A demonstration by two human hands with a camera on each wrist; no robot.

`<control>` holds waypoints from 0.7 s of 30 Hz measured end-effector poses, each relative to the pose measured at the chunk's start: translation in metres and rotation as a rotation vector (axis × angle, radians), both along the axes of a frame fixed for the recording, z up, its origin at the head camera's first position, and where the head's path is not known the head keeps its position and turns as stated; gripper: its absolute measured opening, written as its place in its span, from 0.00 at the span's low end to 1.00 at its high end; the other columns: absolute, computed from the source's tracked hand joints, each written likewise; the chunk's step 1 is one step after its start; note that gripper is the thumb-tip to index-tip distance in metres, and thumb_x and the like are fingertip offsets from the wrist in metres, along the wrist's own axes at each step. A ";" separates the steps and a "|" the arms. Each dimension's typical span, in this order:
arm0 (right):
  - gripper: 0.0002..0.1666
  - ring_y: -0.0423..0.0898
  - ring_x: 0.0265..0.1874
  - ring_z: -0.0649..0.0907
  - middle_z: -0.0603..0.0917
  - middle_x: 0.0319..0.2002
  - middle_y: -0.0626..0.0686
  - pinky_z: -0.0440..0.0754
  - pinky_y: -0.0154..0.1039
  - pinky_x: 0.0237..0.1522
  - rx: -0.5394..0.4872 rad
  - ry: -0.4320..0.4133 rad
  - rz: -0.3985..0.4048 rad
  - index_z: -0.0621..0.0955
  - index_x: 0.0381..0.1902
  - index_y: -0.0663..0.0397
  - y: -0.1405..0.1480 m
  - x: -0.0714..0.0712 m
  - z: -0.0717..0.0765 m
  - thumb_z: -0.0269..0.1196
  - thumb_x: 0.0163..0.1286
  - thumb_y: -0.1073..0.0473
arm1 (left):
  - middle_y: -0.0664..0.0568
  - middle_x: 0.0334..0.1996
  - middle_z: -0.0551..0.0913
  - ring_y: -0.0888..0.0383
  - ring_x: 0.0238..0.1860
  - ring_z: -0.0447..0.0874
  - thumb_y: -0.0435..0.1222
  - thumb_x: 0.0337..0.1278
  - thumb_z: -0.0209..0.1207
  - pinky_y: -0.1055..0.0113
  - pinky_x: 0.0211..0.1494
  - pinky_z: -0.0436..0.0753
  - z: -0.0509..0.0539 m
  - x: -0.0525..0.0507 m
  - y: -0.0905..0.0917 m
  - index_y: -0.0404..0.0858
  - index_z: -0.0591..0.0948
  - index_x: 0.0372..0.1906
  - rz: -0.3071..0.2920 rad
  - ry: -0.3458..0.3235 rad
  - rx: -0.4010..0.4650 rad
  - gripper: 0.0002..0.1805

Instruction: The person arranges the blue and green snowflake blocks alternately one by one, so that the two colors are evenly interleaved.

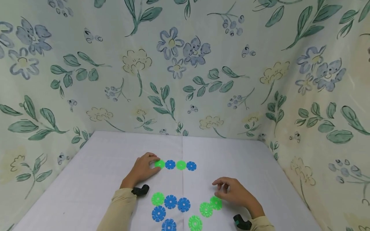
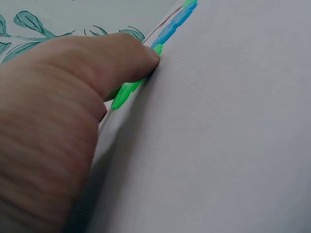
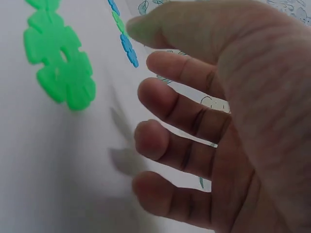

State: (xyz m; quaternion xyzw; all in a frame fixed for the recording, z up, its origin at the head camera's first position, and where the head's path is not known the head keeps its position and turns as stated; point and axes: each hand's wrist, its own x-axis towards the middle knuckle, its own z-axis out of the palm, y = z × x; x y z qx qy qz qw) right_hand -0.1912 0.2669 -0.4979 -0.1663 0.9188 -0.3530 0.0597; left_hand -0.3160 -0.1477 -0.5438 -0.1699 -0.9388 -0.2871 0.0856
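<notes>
Four flower-shaped discs lie in a row: a green disc at the left end, a blue one, another green one and a blue one. My left hand holds the left-end green disc between thumb and fingers; in the left wrist view the thumb of that hand covers part of this green disc. Over the table, my right hand hovers with loosely bent fingers and nothing in them, just above a loose green disc, which appears large in the right wrist view.
Nearer the front lie several loose discs: blue ones with a green one at left, and green ones at right. A white cloth covers the table, with floral curtains behind and beside it.
</notes>
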 end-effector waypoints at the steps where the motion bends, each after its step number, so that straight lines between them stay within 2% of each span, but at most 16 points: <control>1: 0.18 0.38 0.30 0.78 0.82 0.37 0.43 0.78 0.34 0.31 0.001 -0.019 0.008 0.84 0.50 0.43 0.001 0.000 -0.001 0.72 0.63 0.49 | 0.55 0.57 0.79 0.52 0.62 0.76 0.53 0.53 0.71 0.49 0.64 0.71 0.000 0.000 0.000 0.52 0.85 0.55 0.002 -0.001 0.000 0.24; 8: 0.20 0.37 0.27 0.76 0.82 0.36 0.44 0.77 0.33 0.30 -0.005 -0.020 0.044 0.84 0.49 0.43 0.003 -0.001 -0.011 0.73 0.60 0.47 | 0.55 0.57 0.79 0.52 0.62 0.76 0.53 0.53 0.71 0.49 0.64 0.71 0.001 0.000 0.000 0.52 0.85 0.55 -0.002 -0.009 0.009 0.24; 16: 0.30 0.37 0.37 0.75 0.81 0.41 0.40 0.75 0.32 0.38 0.087 -0.037 0.082 0.83 0.48 0.36 0.003 0.005 -0.008 0.80 0.46 0.40 | 0.54 0.58 0.79 0.52 0.62 0.76 0.53 0.53 0.70 0.49 0.64 0.71 0.001 0.000 -0.001 0.52 0.85 0.56 -0.010 -0.010 0.001 0.24; 21: 0.31 0.35 0.38 0.75 0.80 0.41 0.38 0.75 0.31 0.40 0.118 -0.024 0.100 0.83 0.47 0.32 0.005 0.006 -0.009 0.81 0.43 0.39 | 0.54 0.58 0.79 0.51 0.62 0.76 0.53 0.53 0.71 0.48 0.65 0.71 -0.001 -0.001 0.000 0.52 0.85 0.56 -0.005 -0.010 -0.003 0.24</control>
